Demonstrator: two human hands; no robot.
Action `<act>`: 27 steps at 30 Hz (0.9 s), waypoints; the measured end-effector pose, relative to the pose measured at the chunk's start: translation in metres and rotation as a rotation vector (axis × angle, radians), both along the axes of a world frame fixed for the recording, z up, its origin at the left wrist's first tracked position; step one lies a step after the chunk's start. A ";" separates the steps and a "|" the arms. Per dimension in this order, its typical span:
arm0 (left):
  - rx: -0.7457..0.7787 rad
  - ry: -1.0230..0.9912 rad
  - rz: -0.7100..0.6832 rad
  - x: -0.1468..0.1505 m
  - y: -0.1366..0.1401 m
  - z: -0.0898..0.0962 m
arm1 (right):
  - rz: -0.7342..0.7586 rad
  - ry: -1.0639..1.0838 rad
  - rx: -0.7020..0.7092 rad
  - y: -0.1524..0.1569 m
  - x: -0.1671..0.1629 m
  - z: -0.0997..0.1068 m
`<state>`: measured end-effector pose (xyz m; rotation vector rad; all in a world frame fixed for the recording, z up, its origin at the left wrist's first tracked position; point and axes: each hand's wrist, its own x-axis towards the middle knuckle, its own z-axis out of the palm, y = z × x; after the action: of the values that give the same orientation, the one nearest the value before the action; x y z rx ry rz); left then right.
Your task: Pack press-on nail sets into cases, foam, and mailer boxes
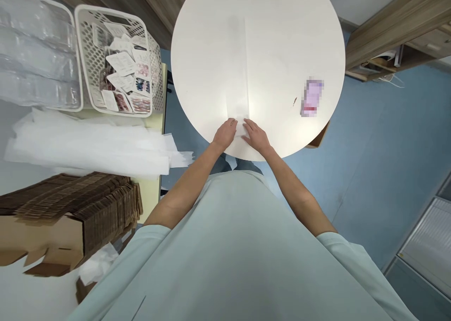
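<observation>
A long strip of thin, translucent white packing sheet lies lengthwise on the round white table. At its near end, close to the table's front edge, my left hand grips the left side with bent fingers. My right hand holds the right side, its thumb and fingers curled in towards the sheet. A small pale, see-through patch shows between the hands; whether it is folded sheet or something wrapped inside, I cannot make out.
A pixelated purple item lies on the table's right, beside a small brown mark. To the left stand a white basket of carded goods, clear plastic packs, stacked white sheets and folded brown cartons. Wooden furniture borders the right.
</observation>
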<state>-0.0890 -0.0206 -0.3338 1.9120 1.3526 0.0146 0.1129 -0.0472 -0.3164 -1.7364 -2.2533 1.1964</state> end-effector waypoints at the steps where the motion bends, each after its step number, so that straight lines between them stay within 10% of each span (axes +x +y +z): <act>1: -0.001 0.004 -0.006 -0.002 -0.003 0.000 | 0.002 0.009 -0.002 -0.005 0.002 -0.001; 13: -0.107 -0.086 0.087 -0.026 -0.077 0.013 | -0.063 0.106 -0.055 -0.080 0.003 0.014; 27: -0.223 0.126 0.537 0.004 -0.017 0.011 | -0.534 -0.104 -0.136 -0.015 -0.017 -0.008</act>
<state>-0.0848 -0.0374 -0.3226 1.3430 1.8353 0.0078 0.0959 -0.0624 -0.3244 -2.2931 -1.6069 1.1702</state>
